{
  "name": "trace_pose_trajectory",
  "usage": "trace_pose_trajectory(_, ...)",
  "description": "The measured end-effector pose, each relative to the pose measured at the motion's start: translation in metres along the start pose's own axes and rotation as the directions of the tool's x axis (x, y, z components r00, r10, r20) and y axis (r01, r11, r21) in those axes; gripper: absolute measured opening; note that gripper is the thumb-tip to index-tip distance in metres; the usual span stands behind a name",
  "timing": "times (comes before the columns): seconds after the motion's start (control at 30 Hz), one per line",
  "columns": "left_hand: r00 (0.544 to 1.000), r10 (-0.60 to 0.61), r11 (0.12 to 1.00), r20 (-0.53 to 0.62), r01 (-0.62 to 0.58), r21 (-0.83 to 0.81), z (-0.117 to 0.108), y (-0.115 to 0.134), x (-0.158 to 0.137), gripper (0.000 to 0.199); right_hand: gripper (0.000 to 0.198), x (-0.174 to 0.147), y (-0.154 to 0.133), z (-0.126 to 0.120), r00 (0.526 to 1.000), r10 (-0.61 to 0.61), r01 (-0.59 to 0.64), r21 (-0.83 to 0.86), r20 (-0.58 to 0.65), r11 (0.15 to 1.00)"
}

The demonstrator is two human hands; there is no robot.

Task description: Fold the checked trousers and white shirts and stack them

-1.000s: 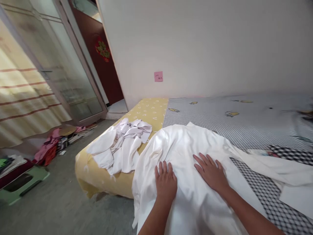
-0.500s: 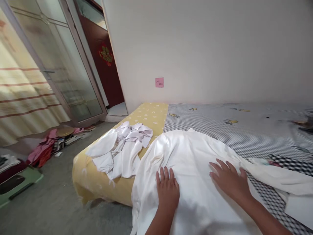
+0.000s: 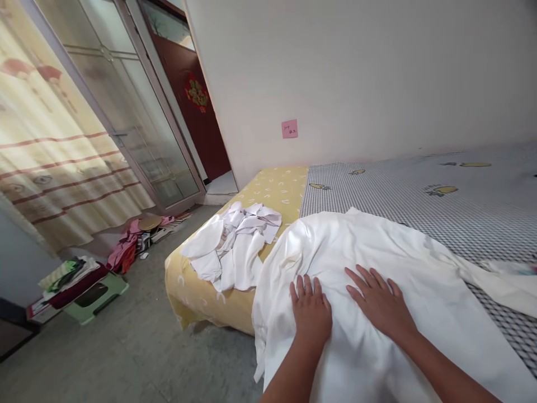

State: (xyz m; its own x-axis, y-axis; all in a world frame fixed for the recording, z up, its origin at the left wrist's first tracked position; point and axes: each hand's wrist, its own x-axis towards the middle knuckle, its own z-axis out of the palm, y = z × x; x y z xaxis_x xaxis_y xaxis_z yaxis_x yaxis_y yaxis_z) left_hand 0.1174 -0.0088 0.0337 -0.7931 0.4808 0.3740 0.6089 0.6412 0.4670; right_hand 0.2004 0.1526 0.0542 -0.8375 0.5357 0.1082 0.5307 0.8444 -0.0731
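Observation:
A white long-sleeved garment, likely a shirt (image 3: 335, 240), lies spread over the near edge of the bed, its lower part running out of view at the bottom. My left hand (image 3: 311, 310) rests flat on its left half, fingers stretched forward. To the right, my right hand (image 3: 380, 302) lies on the same cloth with its fingers spread, angled toward the left hand. One sleeve (image 3: 499, 285) stretches off to the right across the checked sheet. Left of the shirt is a crumpled heap of white clothes (image 3: 241, 246) on the yellow cover.
The bed has a yellow cover (image 3: 274, 187) and a checked sheet (image 3: 377, 193) against the wall. A pink note (image 3: 289, 129) is stuck there. On the floor at left stand a green stool (image 3: 98, 296) with folded cloth and a row of piled items (image 3: 126, 243). A glass door (image 3: 146, 123) is behind.
The view has turned to the left, showing more of the stool and curtain. My right hand has slid closer to my left hand across the shirt, and small wrinkles show between them.

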Motion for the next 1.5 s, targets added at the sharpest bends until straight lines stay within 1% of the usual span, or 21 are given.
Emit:
trace_pose_trajectory(0.13, 0.992, -0.067, 0.945, 0.103, 0.097, -0.313, -0.029, -0.013, 0.004, 0.032, 0.058, 0.000, -0.002, -0.002, 1.000, 0.016, -0.015, 0.035, -0.025, 0.999)
trace_pose_trajectory(0.17, 0.991, -0.080, 0.933, 0.109, 0.112, -0.341, -0.038, -0.023, 0.003, 0.032, 0.058, 0.000, -0.001, 0.000, 0.999, 0.019, -0.018, 0.046, -0.032, 0.999)
trace_pose_trajectory(0.23, 0.976, -0.203, 0.873, 0.077, 0.217, -0.436, -0.058, -0.050, 0.000, 0.039, 0.058, 0.001, -0.001, 0.004, 0.998, 0.027, -0.024, 0.064, -0.057, 0.998)
trace_pose_trajectory(0.27, 0.955, -0.294, 0.830, 0.049, 0.280, -0.482, -0.068, -0.065, -0.002, 0.043, 0.058, 0.002, 0.000, 0.006, 0.997, 0.028, -0.023, 0.068, -0.070, 0.997)
trace_pose_trajectory(0.3, 0.887, -0.462, 0.721, 0.003, 0.378, -0.581, -0.078, -0.081, -0.005, 0.046, 0.059, 0.002, 0.000, 0.007, 0.996, 0.029, -0.023, 0.070, -0.082, 0.997)
trace_pose_trajectory(0.37, 0.797, -0.602, 0.643, -0.042, 0.453, -0.617, -0.092, -0.111, -0.010, 0.056, 0.059, 0.003, 0.001, 0.009, 0.995, 0.027, -0.019, 0.075, -0.099, 0.997)
trace_pose_trajectory(0.4, 0.768, -0.639, 0.621, -0.045, 0.480, -0.620, -0.097, -0.122, -0.012, 0.061, 0.059, 0.004, 0.001, 0.010, 0.994, 0.027, -0.019, 0.080, -0.106, 0.997)
trace_pose_trajectory(0.47, 0.766, -0.643, 0.626, -0.019, 0.511, -0.589, -0.099, -0.134, -0.015, 0.067, 0.059, 0.005, 0.000, 0.009, 0.992, 0.033, -0.021, 0.098, -0.122, 0.995)
trace_pose_trajectory(0.57, 0.800, -0.599, 0.664, 0.033, 0.520, -0.537, -0.093, -0.130, -0.019, 0.067, 0.058, 0.007, -0.001, 0.008, 0.989, 0.043, -0.026, 0.117, -0.143, 0.993)
trace_pose_trajectory(0.67, 0.839, -0.544, 0.744, 0.013, 0.489, -0.456, -0.091, -0.116, -0.019, 0.052, 0.057, 0.008, -0.003, 0.009, 0.986, 0.044, -0.026, 0.117, -0.158, 0.993)
trace_pose_trajectory(0.73, 0.851, -0.525, 0.784, -0.034, 0.467, -0.409, -0.098, -0.109, -0.015, 0.045, 0.056, 0.009, -0.003, 0.010, 0.983, 0.047, -0.027, 0.114, -0.175, 0.993)
trace_pose_trajectory(0.83, 0.853, -0.506, 0.836, -0.126, 0.450, -0.314, -0.122, -0.101, 0.003, 0.043, 0.054, 0.011, -0.003, 0.013, 0.978, 0.044, -0.020, 0.121, -0.202, 0.992)
trace_pose_trajectory(0.93, 0.861, -0.480, 0.863, -0.169, 0.429, -0.267, -0.158, -0.090, 0.041, 0.042, 0.053, 0.012, -0.002, 0.017, 0.978, 0.033, -0.002, 0.151, -0.207, 0.989)
trace_pose_trajectory(1.03, 0.889, -0.381, 0.920, -0.253, 0.337, -0.200, -0.194, -0.076, 0.097, 0.038, 0.052, 0.013, 0.000, 0.020, 0.976, 0.032, 0.008, 0.186, -0.214, 0.983)
trace_pose_trajectory(1.1, 0.908, -0.323, 0.945, -0.266, 0.293, -0.148, -0.211, -0.070, 0.137, 0.032, 0.052, 0.013, 0.000, 0.022, 0.971, 0.030, 0.016, 0.187, -0.238, 0.982)
trace_pose_trajectory(1.17, 0.902, -0.329, 0.944, -0.278, 0.308, -0.116, -0.222, -0.071, 0.173, 0.027, 0.051, 0.013, 0.000, 0.024, 0.962, 0.021, 0.028, 0.175, -0.273, 0.984)
trace_pose_trajectory(1.2, 0.884, -0.357, 0.934, -0.302, 0.344, -0.096, -0.225, -0.073, 0.189, 0.025, 0.051, 0.013, 0.000, 0.024, 0.957, 0.016, 0.035, 0.168, -0.290, 0.985)
trace_pose_trajectory(1.3, 0.796, -0.488, 0.859, -0.359, 0.511, -0.035, -0.225, -0.084, 0.222, 0.024, 0.049, 0.014, 0.000, 0.027, 0.942, 0.012, 0.043, 0.156, -0.335, 0.987)
trace_pose_trajectory(1.37, 0.768, -0.543, 0.815, -0.340, 0.580, 0.008, -0.216, -0.085, 0.232, 0.038, 0.048, 0.014, 0.001, 0.028, 0.936, 0.008, 0.048, 0.150, -0.353, 0.987)
trace_pose_trajectory(1.43, 0.791, -0.531, 0.819, -0.304, 0.571, 0.054, -0.197, -0.076, 0.233, 0.056, 0.048, 0.014, 0.002, 0.030, 0.934, -0.002, 0.057, 0.143, -0.357, 0.988)
trace_pose_trajectory(1.5, 0.860, -0.409, 0.879, -0.304, 0.461, 0.123, -0.167, -0.056, 0.222, 0.062, 0.048, 0.015, 0.003, 0.031, 0.933, -0.008, 0.062, 0.137, -0.360, 0.989)
